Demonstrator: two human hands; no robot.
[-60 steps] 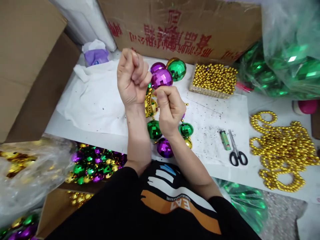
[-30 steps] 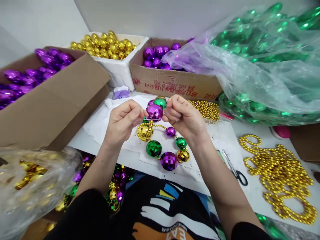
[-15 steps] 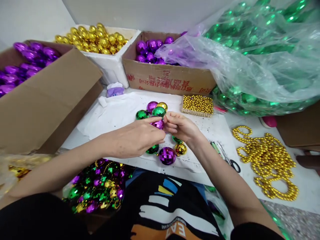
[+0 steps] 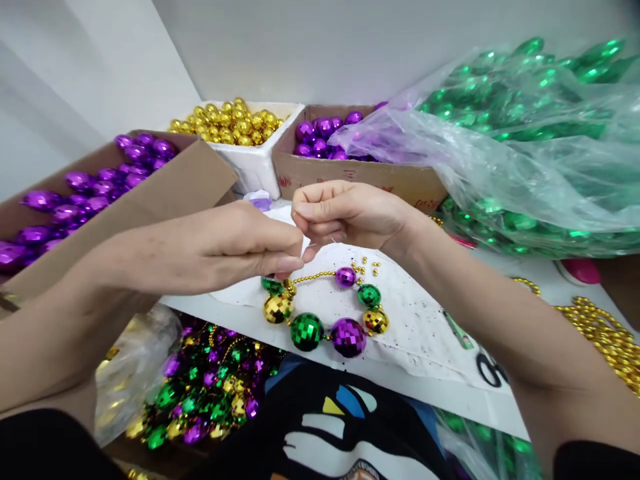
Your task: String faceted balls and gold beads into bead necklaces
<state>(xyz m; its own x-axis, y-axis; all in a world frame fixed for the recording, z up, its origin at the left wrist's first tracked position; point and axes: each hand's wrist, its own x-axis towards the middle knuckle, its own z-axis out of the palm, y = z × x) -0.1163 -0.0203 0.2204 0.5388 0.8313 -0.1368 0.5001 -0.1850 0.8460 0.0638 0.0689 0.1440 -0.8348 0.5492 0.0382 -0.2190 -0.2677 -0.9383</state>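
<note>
Both hands meet in the air above a beaded necklace. My left hand is closed, with thumb and fingers pinched on a thin clear thread. My right hand is curled shut beside it, thumb against forefinger, on what looks like the same thread; its fingertips are partly hidden. Below, the necklace lies in a loop on a white cloth. It has a large faceted purple ball, a green ball and a gold ball, with small gold beads between. My left hand covers its upper left part.
A carton of purple balls, a white foam box of gold balls and another carton stand behind. A plastic bag of green balls bulges at right. Loose gold beads, scissors and gold bead strings lie about.
Both hands have risen off the balls, drawing closer to the camera. More of the necklace loop and some loose gold beads now show. The view has shifted, so the boxes sit lower.
</note>
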